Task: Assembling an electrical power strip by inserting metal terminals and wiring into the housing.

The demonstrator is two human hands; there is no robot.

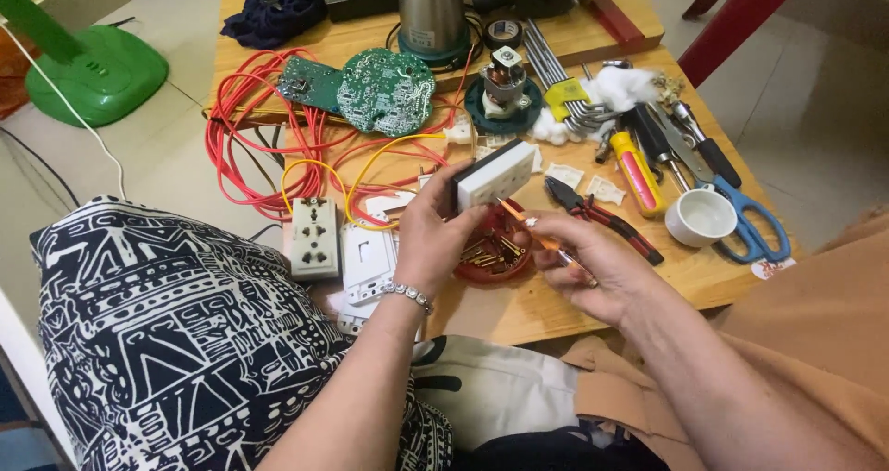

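Holding: left hand (428, 239) clamped on a white rectangular plastic socket block with a dark back edge (494, 175), lifted off the table, tilted, front face toward the camera
Left wrist: silver bead bracelet (408, 294)
Right hand: right hand (593, 263) closed round a thin orange-handled screwdriver (544, 239), fingers pinching the shaft
Tool tip: points up-left, at or just under the lower edge of the socket block; cannot tell if it touches
Hands: close together, not touching each other
Under hands: small round red plastic dish (495, 256) with brass screws and metal bits in it, on the wooden tabletop (519, 309)
Left of dish: white flat switch plate (368, 263); beside that a grey-white wall outlet with several pin holes (315, 238), near the table's left edge
Wiring: red cable tangle (243, 138) and yellow wire loops (361, 179) behind the outlet
Boards: green round circuit board (389, 89), touching a smaller green rectangular board (308, 82)
Centre back: small motor on a dark green round base (503, 91)
Right of hands: black-and-red pliers (602, 217), yellow-and-red screwdriver (638, 173), white small cup (701, 217), blue-handled scissors (752, 226)
Back right: hex key set in a yellow holder (563, 96), white cotton wad (622, 87)
Floor left: green plastic fan base (95, 75)
Lap: black-and-white patterned cloth (167, 341)
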